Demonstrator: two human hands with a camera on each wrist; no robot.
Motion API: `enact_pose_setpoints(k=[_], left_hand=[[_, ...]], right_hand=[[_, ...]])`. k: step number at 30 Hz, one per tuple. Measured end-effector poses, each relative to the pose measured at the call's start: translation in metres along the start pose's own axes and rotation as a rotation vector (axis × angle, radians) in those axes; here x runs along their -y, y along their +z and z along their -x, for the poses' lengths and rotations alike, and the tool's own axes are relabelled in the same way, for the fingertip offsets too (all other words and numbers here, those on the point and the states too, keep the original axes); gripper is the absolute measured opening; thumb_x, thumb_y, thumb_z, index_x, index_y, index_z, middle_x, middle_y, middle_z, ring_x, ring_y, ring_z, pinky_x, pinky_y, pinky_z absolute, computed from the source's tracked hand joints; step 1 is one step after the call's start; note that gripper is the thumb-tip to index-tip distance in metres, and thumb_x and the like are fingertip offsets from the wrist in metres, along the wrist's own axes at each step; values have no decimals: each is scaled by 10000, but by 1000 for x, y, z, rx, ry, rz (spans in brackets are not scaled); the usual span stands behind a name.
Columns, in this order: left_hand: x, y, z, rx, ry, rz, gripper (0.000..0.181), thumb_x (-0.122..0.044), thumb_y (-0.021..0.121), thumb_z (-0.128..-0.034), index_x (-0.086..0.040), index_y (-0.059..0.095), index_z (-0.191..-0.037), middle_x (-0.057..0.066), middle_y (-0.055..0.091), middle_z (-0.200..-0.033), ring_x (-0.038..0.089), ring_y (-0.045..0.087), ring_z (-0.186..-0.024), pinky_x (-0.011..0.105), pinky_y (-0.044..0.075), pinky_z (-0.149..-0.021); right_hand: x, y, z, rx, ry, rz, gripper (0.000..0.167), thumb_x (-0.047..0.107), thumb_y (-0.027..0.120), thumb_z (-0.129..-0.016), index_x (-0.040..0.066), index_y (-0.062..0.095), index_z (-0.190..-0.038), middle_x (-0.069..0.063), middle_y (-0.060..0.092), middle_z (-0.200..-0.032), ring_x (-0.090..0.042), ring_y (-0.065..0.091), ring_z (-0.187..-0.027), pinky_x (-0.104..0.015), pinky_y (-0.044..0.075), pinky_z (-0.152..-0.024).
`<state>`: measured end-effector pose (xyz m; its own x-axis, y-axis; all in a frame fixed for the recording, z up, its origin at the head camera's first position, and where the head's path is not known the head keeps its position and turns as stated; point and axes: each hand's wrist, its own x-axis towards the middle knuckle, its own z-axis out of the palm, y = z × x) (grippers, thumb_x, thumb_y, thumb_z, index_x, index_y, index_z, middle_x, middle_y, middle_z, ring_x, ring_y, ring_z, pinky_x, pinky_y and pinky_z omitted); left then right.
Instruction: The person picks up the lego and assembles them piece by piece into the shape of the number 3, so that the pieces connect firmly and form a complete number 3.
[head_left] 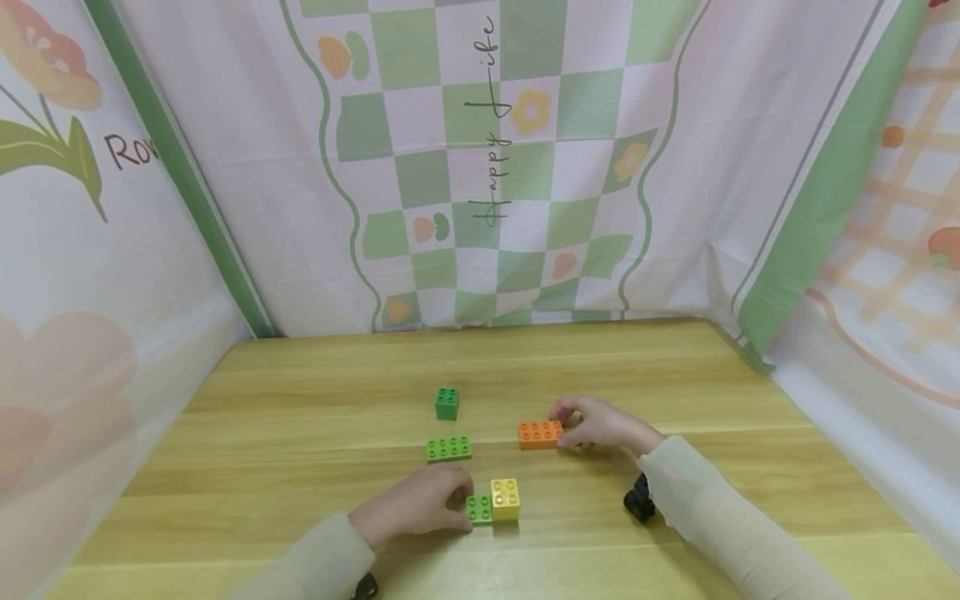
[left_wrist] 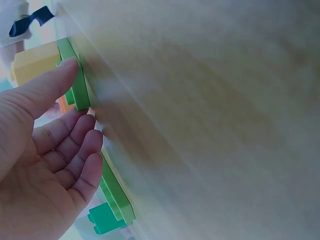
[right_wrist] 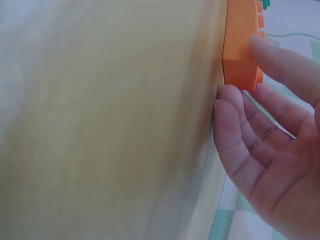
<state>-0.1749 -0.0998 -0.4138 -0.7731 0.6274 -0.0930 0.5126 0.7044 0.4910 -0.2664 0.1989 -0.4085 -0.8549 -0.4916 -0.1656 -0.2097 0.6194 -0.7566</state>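
Pinching | left hand [head_left: 416, 502]: studded green slab [head_left: 479, 509] | right hand [head_left: 598, 423]: oblong orange brick [head_left: 540, 434]

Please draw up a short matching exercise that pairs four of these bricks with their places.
Bricks
1. Yellow brick
2. Orange brick
3. Dark green brick
4. Lone light green brick

Places
A. At the fingertips of the right hand
B. Between the dark green brick and the left hand
C. On top of the lower light green brick
D. Farthest back of all the bricks

Pairs: 1-C, 2-A, 3-D, 4-B
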Motion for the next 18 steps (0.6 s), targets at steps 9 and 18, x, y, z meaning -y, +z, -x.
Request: enact_pose_setpoints(k=[9,18], left_hand=[[3,2,-2,3,-7,-2,349,-315,758,-730,-145,634,-1008,-130,561,-914,7,508,-847,225,446,-788],[3,1,-2,10,-4,7,344,-313,758,-730,-145,632,-1002,-127,559,-912,9,506,-844,226,446,-785]], right_hand=[[0,-1,2,-2,-31,4,278,94,711,-797,44,591,-1043,-82,522,-1011,-182,518,-725,-344,488,-597],[7,-2,8,-29,-43,-6,294,114,694,-816,36,590,-1079,-80,529,-1007,-182,550,-728,-357,495,-618]])
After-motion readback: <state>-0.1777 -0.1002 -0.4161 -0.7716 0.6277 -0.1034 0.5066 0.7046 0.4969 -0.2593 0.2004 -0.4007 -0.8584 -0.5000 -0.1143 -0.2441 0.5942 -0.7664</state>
